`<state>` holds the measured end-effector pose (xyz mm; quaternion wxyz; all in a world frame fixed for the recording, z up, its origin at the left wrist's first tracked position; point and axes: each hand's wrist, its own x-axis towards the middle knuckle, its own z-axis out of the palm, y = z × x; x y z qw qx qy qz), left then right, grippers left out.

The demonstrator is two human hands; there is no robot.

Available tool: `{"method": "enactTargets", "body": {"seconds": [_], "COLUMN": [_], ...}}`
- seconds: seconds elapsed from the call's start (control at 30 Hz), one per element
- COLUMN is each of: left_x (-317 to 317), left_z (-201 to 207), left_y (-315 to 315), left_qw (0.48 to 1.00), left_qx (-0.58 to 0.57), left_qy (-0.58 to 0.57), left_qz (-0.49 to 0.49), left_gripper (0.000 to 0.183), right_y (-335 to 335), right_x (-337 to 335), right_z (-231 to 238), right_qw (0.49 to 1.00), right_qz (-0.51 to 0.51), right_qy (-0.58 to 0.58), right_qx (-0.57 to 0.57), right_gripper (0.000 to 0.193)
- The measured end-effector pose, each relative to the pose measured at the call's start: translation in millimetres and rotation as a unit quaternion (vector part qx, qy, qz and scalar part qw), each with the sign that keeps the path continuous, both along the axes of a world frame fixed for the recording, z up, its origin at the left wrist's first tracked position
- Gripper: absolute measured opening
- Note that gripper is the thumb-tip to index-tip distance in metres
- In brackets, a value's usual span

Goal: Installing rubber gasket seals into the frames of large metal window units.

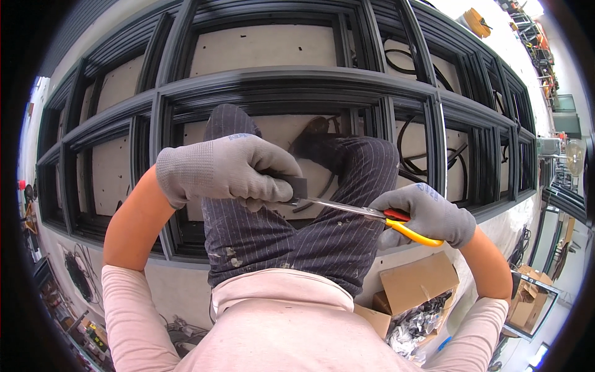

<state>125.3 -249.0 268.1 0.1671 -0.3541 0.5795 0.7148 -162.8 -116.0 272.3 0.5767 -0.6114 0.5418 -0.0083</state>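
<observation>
In front of my lap, my left hand [232, 167], in a grey knit glove, pinches a small dark rectangular piece [299, 188] between thumb and fingers. Its material is hard to make out. My right hand [427, 214], gloved the same way, grips a pair of scissors [347, 207] by their yellow and red handles. The blades point left, and their tips reach the lower edge of the dark piece. Whether the blades are cutting into it, I cannot tell. Part of the piece is hidden under my left fingers.
Stacked dark grey frames [297, 75] with crossbars surround my legs, with black cables or strips [406, 149] inside their openings. At my right hip stands an open cardboard box [418, 282] holding crumpled wrapping. A coil of wire [77, 273] lies on the left.
</observation>
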Motion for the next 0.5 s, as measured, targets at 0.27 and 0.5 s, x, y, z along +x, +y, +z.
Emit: {"method": "enactTargets", "body": {"seconds": [0.27,0.5], "left_x": [-7.1,-8.0], "left_z": [1.6,0.0], "left_y": [0.3,1.4], "left_qw": [0.999,0.998], "left_qx": [-0.018,-0.017], "left_qy": [-0.024,-0.023], "left_qz": [-0.038,-0.049], "left_gripper": [0.025,0.025], "right_y": [-2.6,-4.7], "right_x": [-4.1,-5.1], "right_z": [-3.1,-8.2], "right_qw": [0.999,0.998], "right_qz": [0.023,0.021], "right_qy": [-0.008,-0.033], "right_qx": [0.026,0.049], "right_gripper": [0.056,0.053]}}
